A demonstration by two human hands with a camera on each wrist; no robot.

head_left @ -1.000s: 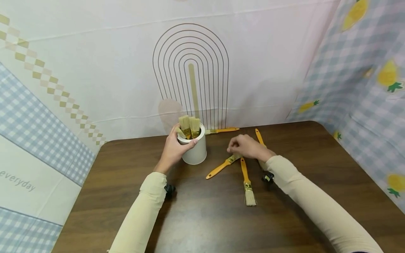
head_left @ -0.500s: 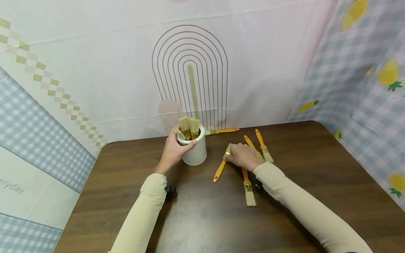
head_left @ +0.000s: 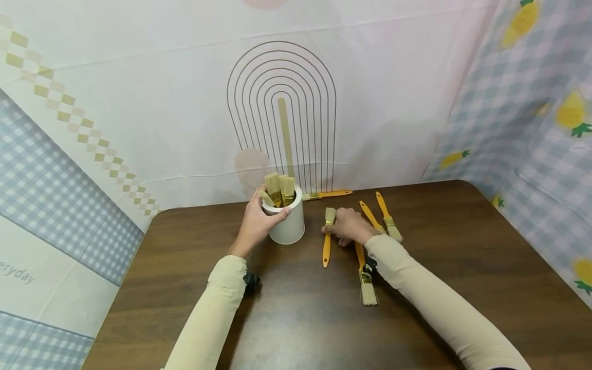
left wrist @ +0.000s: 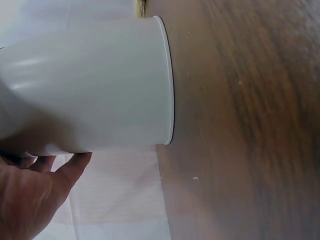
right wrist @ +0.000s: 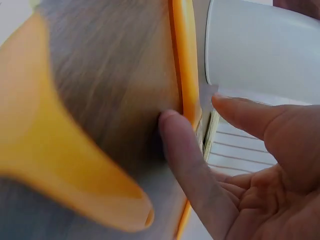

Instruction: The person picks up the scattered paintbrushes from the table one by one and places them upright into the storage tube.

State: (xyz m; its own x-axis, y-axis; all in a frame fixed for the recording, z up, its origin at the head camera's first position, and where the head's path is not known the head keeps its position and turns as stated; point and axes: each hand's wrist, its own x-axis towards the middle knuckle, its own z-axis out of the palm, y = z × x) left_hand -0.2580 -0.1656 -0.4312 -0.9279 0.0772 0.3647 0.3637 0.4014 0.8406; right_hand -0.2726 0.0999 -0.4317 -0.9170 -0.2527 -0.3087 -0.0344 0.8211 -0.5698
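Note:
My left hand [head_left: 259,222] grips a white can [head_left: 291,226] near its rim, thumb over the front and fingers round the left side. Several paintbrushes [head_left: 281,189] stand in the can, bristles up. To the right, my right hand [head_left: 352,225] holds a paintbrush [head_left: 326,253] by its neck between thumb and finger, bristles pointing away from me. The right wrist view has its orange handle [right wrist: 185,60] between the fingertips. Another paintbrush [head_left: 367,290] lies bristles toward me, partly under the right wrist. In the left wrist view the can [left wrist: 110,85] stands on the table.
Two paintbrushes, one [head_left: 370,215] partly behind the right hand and one [head_left: 389,218] beside it, lie at the right. A further paintbrush [head_left: 335,193] lies along the back edge of the brown wooden table [head_left: 296,318]. Patterned cloth [head_left: 393,103] hangs behind.
My right hand has come down and left onto the paintbrush and taken hold of it. That brush has swung from slanting to nearly straight. The left hand stays on the can.

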